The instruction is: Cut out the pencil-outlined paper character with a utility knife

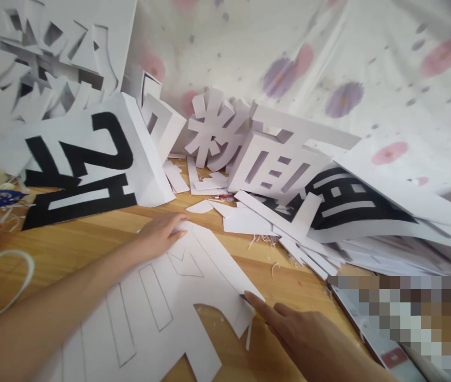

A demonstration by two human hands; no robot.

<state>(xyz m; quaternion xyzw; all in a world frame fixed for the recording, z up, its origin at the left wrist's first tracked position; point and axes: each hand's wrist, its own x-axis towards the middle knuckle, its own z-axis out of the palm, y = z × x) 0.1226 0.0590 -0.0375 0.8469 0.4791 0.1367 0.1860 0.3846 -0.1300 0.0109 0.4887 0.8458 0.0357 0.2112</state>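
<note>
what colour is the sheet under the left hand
The sheet is white with thin dark outlines, shown in the head view.

Bare surface (301, 289) opens just ahead of the right hand (293, 326), hemmed in by white strips (273, 218) beyond and a phone (364, 323) to its right; standing characters (265, 167) obstruct beyond the left hand (162, 236).

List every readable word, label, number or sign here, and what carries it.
"粉": white cut-out character at the back.
"面": nearer white cut-out beside it.
Not readable with certainty: turned black print on the left sheet; partly covered black print on the right sheet; pixelated screen.
Pencilled board: outlines, no legible character.
</note>
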